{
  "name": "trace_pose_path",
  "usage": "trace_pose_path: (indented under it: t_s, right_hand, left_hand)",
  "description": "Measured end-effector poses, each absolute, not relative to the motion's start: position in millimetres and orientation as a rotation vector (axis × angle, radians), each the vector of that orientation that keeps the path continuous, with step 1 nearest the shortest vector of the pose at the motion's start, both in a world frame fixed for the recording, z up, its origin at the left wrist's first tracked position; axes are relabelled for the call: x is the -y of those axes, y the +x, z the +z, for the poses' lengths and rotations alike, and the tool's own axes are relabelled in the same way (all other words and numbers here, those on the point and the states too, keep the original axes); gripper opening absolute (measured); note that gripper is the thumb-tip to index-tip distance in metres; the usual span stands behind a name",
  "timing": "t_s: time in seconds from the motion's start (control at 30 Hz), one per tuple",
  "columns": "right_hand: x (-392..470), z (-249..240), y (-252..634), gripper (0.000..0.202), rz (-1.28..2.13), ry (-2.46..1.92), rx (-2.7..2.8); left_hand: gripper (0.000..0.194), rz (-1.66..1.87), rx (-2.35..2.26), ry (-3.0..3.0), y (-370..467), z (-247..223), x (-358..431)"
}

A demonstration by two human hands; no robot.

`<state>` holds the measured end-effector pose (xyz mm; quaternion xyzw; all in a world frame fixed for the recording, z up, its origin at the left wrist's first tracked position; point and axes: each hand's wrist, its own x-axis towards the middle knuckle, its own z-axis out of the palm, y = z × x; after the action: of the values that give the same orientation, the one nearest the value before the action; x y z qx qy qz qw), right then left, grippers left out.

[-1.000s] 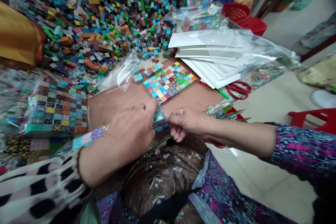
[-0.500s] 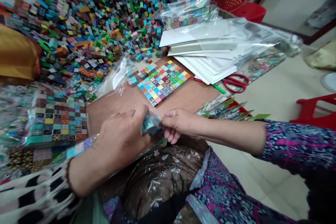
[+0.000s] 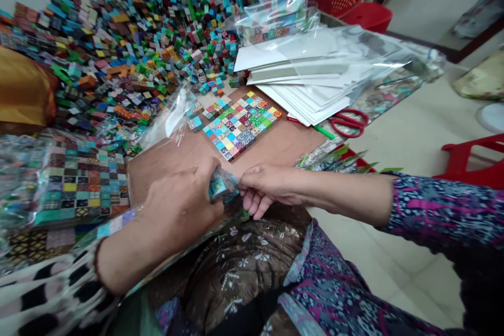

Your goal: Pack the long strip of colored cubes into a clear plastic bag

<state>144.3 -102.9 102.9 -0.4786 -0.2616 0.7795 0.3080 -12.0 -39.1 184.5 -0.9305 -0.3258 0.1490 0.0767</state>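
Near the front edge of the board, my left hand [image 3: 183,197] grips a small clear plastic bag of patterned blocks [image 3: 218,187], mostly blue. Thumb and fingers wrap around its left side, hiding much of it. At the bag's right end, my right hand [image 3: 265,187] pinches the gathered plastic, with thumb against forefinger and the other fingers curled below. Just beyond both hands lies a flat mosaic panel of small multicoloured squares [image 3: 243,125] on the brown board [image 3: 157,163]. A few loose block strips [image 3: 216,107] touch or nearly touch its far left edge.
A large heap of coloured blocks [image 3: 157,47] spreads across the back left. White sheets [image 3: 299,79] in plastic lie back right, near red scissors [image 3: 348,123] and a green pen [image 3: 323,132]. A wrapped block panel [image 3: 84,184] sits left; a red stool [image 3: 472,160] stands right.
The whole view has shifted slightly, so things sit a little further left. Both hands keep their hold on the bag, with hardly any movement between them.
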Motion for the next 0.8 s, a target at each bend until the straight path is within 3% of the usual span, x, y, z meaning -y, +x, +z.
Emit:
trace_pose_path:
  t_s: [0.3, 0.53, 0.8]
  right_hand:
    - [101.3, 106.6, 145.6, 0.024, 2.072, -1.258, 0.739]
    - [105.8, 109.0, 145.4, 0.025, 2.108, -1.156, 0.652]
    - [105.8, 108.5, 142.7, 0.031, 2.032, -1.332, 0.899]
  left_hand:
    - [0.034, 0.485, 1.035, -2.872, -11.1, 184.4, 36.0]
    - [0.05, 0.531, 1.018, -3.106, -6.2, 192.3, 20.0]
    - [0.046, 0.429, 1.075, -3.077, -8.4, 181.9, 22.2]
